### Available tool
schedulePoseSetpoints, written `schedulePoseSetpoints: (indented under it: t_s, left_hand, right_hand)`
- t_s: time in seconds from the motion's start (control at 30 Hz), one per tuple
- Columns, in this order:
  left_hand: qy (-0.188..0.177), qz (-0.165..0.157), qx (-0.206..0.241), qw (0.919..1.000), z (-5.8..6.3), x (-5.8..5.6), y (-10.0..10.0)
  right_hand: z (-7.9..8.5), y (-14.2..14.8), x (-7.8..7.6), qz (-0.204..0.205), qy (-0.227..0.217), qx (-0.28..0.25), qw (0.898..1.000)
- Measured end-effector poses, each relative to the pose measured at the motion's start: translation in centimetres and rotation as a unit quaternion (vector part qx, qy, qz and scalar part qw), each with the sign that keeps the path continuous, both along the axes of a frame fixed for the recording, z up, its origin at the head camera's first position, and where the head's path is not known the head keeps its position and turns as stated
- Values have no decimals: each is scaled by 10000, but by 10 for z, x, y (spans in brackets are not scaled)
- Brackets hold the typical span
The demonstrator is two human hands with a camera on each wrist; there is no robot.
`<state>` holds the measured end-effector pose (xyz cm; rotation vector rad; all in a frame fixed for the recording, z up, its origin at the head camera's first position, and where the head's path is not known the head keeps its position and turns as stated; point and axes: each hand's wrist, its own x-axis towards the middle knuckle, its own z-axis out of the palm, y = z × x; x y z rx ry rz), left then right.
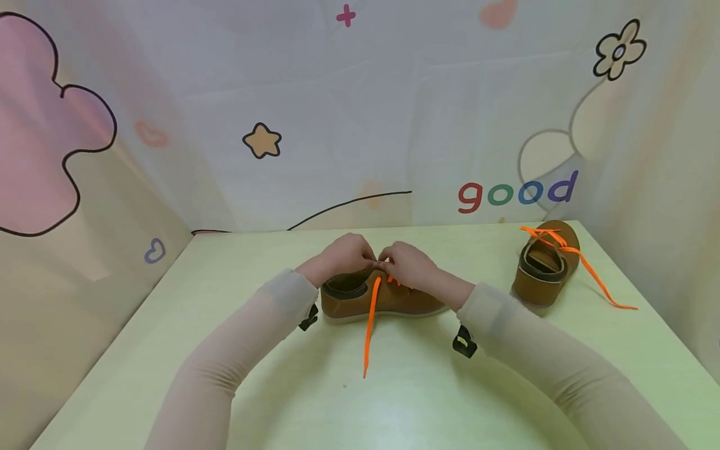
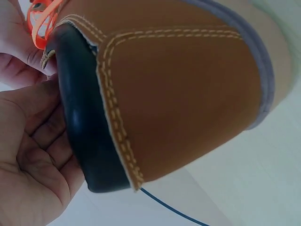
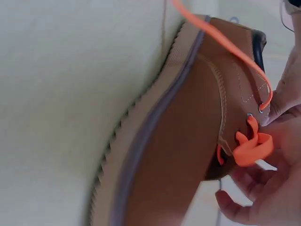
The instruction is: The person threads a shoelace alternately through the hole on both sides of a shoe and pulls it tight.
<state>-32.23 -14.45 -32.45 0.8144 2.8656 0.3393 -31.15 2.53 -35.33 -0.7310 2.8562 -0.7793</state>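
A brown lace-up shoe (image 1: 349, 306) with a dark collar and an orange lace (image 1: 371, 325) stands side-on on the table, toe to the right. Both hands meet over its top eyelets. My left hand (image 1: 344, 256) comes over the opening, thumb and fingertips pinched together at the upper lacing; the left wrist view shows its fingers (image 2: 49, 127) beside the dark collar (image 2: 77, 113). From the toe side, my right hand (image 1: 413, 265) pinches the shoe's upper edge, its thumb near the top eyelet (image 3: 261, 107). A loose lace loop (image 3: 254, 150) overlaps that hand. What lies between the fingertips is hidden.
A second brown shoe (image 1: 540, 287) with orange laces stands at the right back of the table, one lace end (image 1: 610, 297) trailing to the right. A printed curtain (image 1: 360, 125) hangs behind the table's back edge. A dark wrist device (image 1: 464, 342) sits under the right cuff.
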Motion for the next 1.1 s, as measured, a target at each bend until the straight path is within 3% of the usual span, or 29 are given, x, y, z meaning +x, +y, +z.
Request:
schedulePoseSetpoints:
  t_s: [0.13,0.27,0.37,0.43,0.63,0.83,0.97,1.1]
  left_hand:
    - [126,70,-164,9998,-2,2,3]
    - [208,150,-313,9992,-3,4,8]
    - [231,181,-347,9990,-3,5,9]
    - [244,177,-341,9990,-3,6,9]
    - [279,153,-259,9992,-3,8,6]
    - [307,124,-282,9991,-5,12,5]
    - [238,76,-283,9993,-5,12,4]
    - [-189,-71,-103,9997,-3,10,-5]
  right_hand:
    - [-7,6,-8,-105,-864,-1027,9909]
    - [-8,15,-13,-717,-1781,-1960,9616]
    - [5,21,-16,-999,-2121,-2322,9440]
    - [20,25,-20,-1125,-2142,-2502,9375]
    - [83,31,-33,-1196,-1492,-2832,9398]
    - [137,37,-41,-1445,-826,-3550,9199]
    - [141,37,-47,-1442,-871,-3655,9155]
    - [114,37,-53,-1288,-1302,-3268,9272]
